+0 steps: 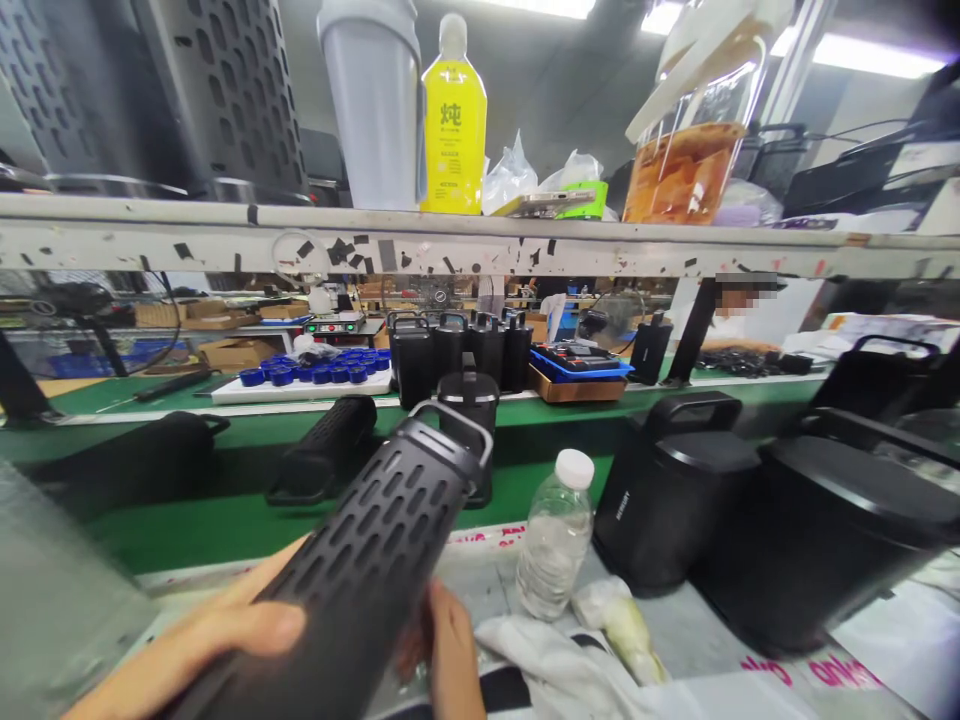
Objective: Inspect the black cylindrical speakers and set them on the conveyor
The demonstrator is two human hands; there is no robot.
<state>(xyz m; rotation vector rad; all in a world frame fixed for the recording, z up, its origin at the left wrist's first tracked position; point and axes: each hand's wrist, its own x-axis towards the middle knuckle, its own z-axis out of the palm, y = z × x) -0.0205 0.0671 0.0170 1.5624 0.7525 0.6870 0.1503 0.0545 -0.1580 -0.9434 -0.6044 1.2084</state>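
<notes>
Speaker housing [367, 560], the perforated black cylinder, sits tilted in our grip above the bench, handle end pointing away. Our left hand [210, 640] wraps its lower side; our right hand [446, 650] closes on its underside. We judge it mid-inspection; turning it next needs both hands firm, clear of the water bottle [553, 535].

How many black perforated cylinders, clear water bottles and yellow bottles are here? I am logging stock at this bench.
Black perforated cylinders: 3, one held, two lying on the green belt
Clear water bottles: 1
Yellow bottles: 1, on the shelf
Total: 5
</notes>
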